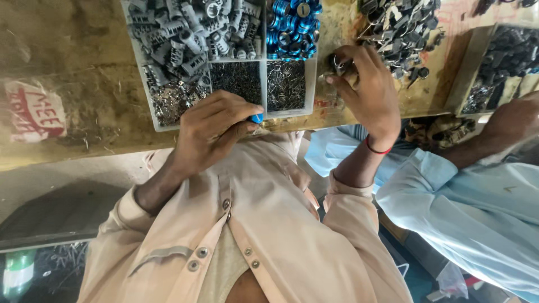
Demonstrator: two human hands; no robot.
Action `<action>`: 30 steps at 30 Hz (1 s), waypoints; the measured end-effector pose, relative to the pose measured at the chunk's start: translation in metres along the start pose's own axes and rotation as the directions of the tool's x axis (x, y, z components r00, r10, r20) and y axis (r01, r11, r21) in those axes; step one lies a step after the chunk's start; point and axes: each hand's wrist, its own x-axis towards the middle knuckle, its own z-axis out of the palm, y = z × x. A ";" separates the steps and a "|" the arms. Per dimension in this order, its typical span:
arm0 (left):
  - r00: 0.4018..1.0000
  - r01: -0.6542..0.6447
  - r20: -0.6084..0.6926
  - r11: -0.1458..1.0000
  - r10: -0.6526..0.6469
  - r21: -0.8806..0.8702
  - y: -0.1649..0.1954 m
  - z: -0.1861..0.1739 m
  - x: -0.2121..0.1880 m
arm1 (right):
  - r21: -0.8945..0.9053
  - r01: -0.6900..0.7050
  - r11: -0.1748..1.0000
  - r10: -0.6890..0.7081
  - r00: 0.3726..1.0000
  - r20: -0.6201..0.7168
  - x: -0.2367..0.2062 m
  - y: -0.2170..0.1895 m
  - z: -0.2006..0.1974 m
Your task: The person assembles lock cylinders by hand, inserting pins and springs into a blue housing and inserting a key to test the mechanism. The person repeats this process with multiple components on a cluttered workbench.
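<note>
Bench observation, view from above and inverted: the worker's torso sits low in frame, the bench high.

Left hand [216,126]: fingers curled together, thumb and forefinger pinched on one small blue cap [256,118] at the near edge of the compartment tray [143,78].

Right hand [365,90]: fingertips closed around one small metal ring part [338,62], held just beside the tray's right wall. One red thread band [377,150] on that wrist.

Tray: four compartments visible. One holds grey ribbed plastic pieces [185,33], too many to count; one holds blue caps [293,28], well over a dozen; two hold fine dark pins [238,78], uncountable.

One loose heap of dark metal key-like parts [401,28] lies on the wooden bench [67,62] beyond the right hand. One second box of dark parts [508,56] stands far right.

One other person's arm [505,126], light blue sleeve, rests at the bench edge; fingers not visible.
</note>
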 end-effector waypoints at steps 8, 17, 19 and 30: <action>0.999 -0.007 0.042 1.000 0.006 0.012 0.000 -0.004 0.007 | -0.116 -0.199 0.973 0.177 0.968 -0.176 -0.014 0.000 0.030; 0.998 0.041 0.043 0.999 -0.042 0.011 -0.001 -0.006 0.007 | 0.206 -0.157 0.966 0.227 0.896 -0.382 -0.028 0.001 0.067; 0.996 0.088 0.032 0.996 -0.088 0.006 0.001 -0.008 0.004 | 0.190 -0.154 0.970 0.220 0.886 -0.408 -0.031 0.006 0.072; 0.995 0.100 0.033 0.994 -0.098 -0.048 0.010 -0.017 0.001 | 0.704 0.048 0.709 0.424 0.768 -0.479 -0.041 0.033 0.063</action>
